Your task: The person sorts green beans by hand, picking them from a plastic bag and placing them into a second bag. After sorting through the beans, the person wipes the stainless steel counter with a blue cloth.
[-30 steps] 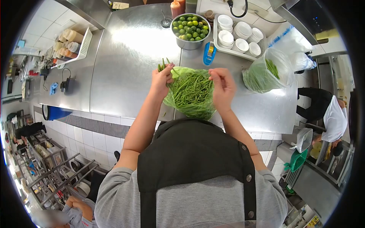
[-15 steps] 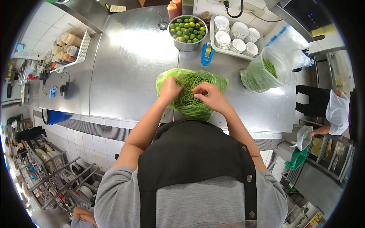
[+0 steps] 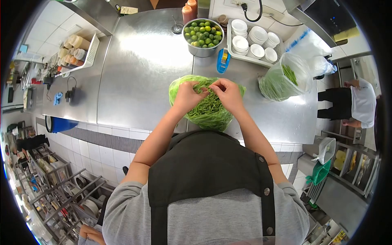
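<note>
Fingers [image 3: 201,87] of both hands curl in narrow and pinch green beans [image 3: 206,109] at the top of an open green plastic bag [image 3: 212,123]. The left hand [image 3: 185,96] and right hand [image 3: 229,94] sit side by side, their tips almost meeting, with the bean heap directly under and between them. The bag lies at the near edge of a steel counter [image 3: 139,73]. Behind it stand 1 bowl of limes [image 3: 203,34] and a tray of white dishes [image 3: 254,43]; a 2nd bag of beans [image 3: 281,79] stands to the right.
</note>
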The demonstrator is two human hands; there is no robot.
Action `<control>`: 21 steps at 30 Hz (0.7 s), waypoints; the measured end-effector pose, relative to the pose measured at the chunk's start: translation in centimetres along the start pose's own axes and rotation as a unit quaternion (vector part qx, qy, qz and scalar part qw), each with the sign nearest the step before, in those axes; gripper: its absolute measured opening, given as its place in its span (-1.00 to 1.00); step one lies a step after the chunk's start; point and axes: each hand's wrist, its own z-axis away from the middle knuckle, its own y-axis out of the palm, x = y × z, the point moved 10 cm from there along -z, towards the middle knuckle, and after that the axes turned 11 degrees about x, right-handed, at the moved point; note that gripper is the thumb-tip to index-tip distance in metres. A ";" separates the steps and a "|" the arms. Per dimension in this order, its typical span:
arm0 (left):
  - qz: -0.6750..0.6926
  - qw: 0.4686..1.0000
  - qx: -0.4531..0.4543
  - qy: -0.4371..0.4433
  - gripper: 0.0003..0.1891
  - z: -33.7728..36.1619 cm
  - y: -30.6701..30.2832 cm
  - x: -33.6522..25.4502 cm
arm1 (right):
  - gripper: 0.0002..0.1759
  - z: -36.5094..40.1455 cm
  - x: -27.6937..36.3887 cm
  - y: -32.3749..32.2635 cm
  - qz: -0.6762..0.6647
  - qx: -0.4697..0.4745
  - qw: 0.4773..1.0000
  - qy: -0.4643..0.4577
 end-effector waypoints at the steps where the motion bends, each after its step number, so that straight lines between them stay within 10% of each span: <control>1: -0.011 1.000 -0.006 0.000 -0.74 0.1 0.0 -0.2 | -0.88 0.0 0.5 0.0 0.026 -0.007 1.000 -0.012; 5: -0.082 0.995 -0.058 0.025 -0.75 -0.5 0.7 0.7 | -0.95 0.7 3.0 0.1 0.190 -0.101 0.963 -0.163; 8: -0.044 0.997 -0.069 0.014 -0.75 -0.3 0.4 0.8 | -0.95 -0.4 -0.6 -1.1 0.210 -0.101 0.969 -0.083; 17: 0.499 0.866 -0.032 0.012 -0.87 -0.9 -2.9 3.2 | -0.64 1.5 -2.4 4.7 -0.021 0.297 0.954 0.040; 21: 0.520 0.852 -0.054 0.026 -0.90 -0.8 -3.6 2.8 | -0.70 1.7 1.2 6.0 -0.103 0.263 0.959 0.034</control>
